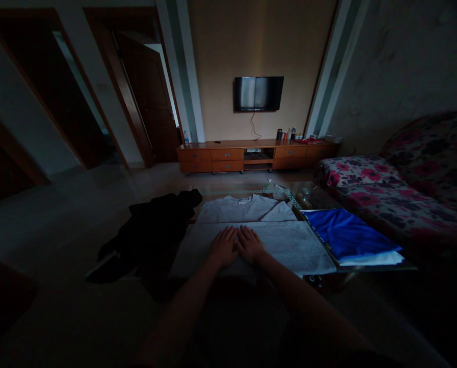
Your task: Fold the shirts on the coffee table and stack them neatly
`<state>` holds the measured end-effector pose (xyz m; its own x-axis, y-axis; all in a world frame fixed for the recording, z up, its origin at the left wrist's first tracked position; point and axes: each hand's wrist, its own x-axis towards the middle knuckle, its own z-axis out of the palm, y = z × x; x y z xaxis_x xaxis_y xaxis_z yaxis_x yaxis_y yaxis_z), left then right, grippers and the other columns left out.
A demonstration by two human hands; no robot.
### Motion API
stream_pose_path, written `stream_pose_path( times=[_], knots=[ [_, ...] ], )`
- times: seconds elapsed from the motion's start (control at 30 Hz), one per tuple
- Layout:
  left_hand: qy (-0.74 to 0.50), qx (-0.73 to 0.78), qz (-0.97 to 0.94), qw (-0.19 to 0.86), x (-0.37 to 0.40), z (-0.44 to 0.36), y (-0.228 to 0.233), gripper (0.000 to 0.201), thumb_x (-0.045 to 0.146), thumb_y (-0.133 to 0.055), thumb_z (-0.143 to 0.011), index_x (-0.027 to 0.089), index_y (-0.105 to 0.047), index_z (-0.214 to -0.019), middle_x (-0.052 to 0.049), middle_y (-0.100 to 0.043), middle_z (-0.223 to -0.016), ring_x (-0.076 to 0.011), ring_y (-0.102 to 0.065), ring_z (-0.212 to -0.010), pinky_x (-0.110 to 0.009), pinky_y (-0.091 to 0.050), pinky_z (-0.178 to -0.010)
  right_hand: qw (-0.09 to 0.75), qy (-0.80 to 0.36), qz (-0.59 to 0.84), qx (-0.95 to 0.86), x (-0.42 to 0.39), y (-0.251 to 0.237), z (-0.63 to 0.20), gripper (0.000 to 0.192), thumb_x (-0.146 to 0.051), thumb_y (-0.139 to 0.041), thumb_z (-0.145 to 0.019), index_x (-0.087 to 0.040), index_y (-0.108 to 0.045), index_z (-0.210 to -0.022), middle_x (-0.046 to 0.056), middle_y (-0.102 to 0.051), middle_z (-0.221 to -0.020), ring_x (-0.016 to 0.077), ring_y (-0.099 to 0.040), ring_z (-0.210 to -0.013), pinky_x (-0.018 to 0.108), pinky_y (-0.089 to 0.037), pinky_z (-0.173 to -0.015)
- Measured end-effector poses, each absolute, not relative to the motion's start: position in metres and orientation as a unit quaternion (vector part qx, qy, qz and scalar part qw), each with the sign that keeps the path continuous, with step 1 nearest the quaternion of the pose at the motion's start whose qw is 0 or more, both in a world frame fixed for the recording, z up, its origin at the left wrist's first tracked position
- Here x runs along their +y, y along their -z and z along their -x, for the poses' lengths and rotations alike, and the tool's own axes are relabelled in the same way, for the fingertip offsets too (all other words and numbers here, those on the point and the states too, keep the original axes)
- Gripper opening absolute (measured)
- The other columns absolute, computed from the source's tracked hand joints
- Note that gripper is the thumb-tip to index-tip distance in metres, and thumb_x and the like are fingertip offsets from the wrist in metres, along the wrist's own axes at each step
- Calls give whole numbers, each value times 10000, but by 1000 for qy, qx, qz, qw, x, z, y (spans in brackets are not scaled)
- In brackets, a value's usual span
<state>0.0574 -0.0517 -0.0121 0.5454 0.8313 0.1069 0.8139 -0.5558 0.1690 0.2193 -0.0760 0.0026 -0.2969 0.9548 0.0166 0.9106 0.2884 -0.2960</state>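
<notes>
A light grey T-shirt (290, 245) lies spread on a low table, its neckline toward the far side. Its near part forms a wide flat layer with a straight edge running across below the collar. On that layer, close to the middle, my left hand (224, 246) rests flat with fingers stretched forward. Beside it my right hand (250, 245) lies flat too, the two thumbs meeting or nearly so. Neither hand grips the cloth. To the right sits a folded blue garment (347, 232) on white cloth. A dark heap of clothing (152, 230) lies at the left.
A flower-patterned sofa (389, 199) stands at the right. Along the far wall runs a wooden TV cabinet (227, 159) with bottles (288, 134) on top, below a wall-mounted television (258, 93). A brown door (147, 97) stands ajar at the back left. The room is dim.
</notes>
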Motion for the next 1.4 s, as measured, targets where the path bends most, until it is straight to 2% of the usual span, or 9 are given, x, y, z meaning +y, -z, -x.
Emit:
stream_pose_path(
  times=[0.17, 0.27, 0.43, 0.6, 0.87, 1.03, 1.17, 1.33, 1.4],
  knots=[
    [-106, 512, -852, 33, -45, -24, 14, 815, 658, -331, -966, 142, -312, -1596, -119, -266, -1677, -296, -211, -1557, -470, -179, -1258, 73, -94, 640, -759, -73, 6, -278, 799, -659, -167, -1016, -158, -208, -1638, 98, -121, -1706, 264, -94, -1576, 449, -75, -1260],
    [-93, 573, -814, 26, -35, 13, 11, 834, 674, -307, -965, 127, -306, -1595, -131, -253, -1679, -315, -206, -1557, -483, -188, -1247, 56, -45, 694, -716, -77, 12, -339, 773, -641, -176, -1016, -187, -202, -1641, 79, -117, -1710, 265, -90, -1577, 471, -106, -1254],
    [-78, 623, -778, 27, -22, 64, 8, 909, 745, -319, -923, 127, -317, -1590, -142, -231, -1684, -315, -196, -1560, -449, -198, -1248, 50, 17, 741, -669, -89, 24, -412, 789, -636, -181, -1006, -153, -260, -1624, 116, -190, -1694, 297, -134, -1568, 490, -185, -1235],
    [-70, 643, -762, 40, -17, 78, 10, 948, 731, -322, -919, 65, -276, -1591, -171, -175, -1693, -331, -164, -1565, -456, -238, -1236, 69, 2, 777, -626, -87, 23, -423, 921, -763, -220, -945, -133, -278, -1614, 177, -216, -1680, 336, -199, -1549, 496, -235, -1223],
    [-95, 650, -754, 24, -16, 85, 16, 910, 706, -409, -902, 109, -303, -1581, -173, -236, -1680, -327, -210, -1555, -434, -263, -1234, 97, -1, 777, -622, -87, 24, -432, 880, -673, -177, -983, -47, -310, -1589, 184, -270, -1659, 318, -242, -1538, 493, -215, -1243],
    [-136, 643, -753, -39, -29, 76, 2, 581, 436, -339, -1007, 119, -471, -1476, -172, -399, -1605, -316, -384, -1479, -447, -357, -1188, 119, 46, 780, -612, -90, 17, -421, 731, -507, -239, -1005, -31, -436, -1522, 231, -364, -1606, 354, -305, -1506, 519, -199, -1239],
    [-159, 550, -815, -88, -51, 42, -13, 492, 353, -352, -1024, 114, -556, -1403, -175, -522, -1510, -304, -414, -1455, -473, -303, -1229, 113, 88, 756, -638, -92, -1, -367, 670, -405, -241, -1021, 7, -439, -1511, 233, -262, -1649, 360, -200, -1543, 525, -127, -1247],
    [-148, 442, -884, -36, -89, -31, -3, 557, 407, -362, -1032, 136, -450, -1510, -121, -419, -1606, -259, -337, -1508, -435, -283, -1246, 119, -14, 619, -776, -110, -2, -257, 691, -496, -247, -1045, -83, -329, -1592, 152, -223, -1678, 280, -186, -1559, 450, -141, -1262],
    [-134, 425, -895, -12, -101, -50, 6, 564, 358, -339, -1033, 132, -400, -1547, -106, -367, -1639, -238, -288, -1533, -420, -244, -1262, 116, -40, 590, -798, -119, 3, -229, 637, -411, -239, -1054, -81, -331, -1592, 147, -204, -1681, 261, -171, -1564, 437, -125, -1267]
  ],
)
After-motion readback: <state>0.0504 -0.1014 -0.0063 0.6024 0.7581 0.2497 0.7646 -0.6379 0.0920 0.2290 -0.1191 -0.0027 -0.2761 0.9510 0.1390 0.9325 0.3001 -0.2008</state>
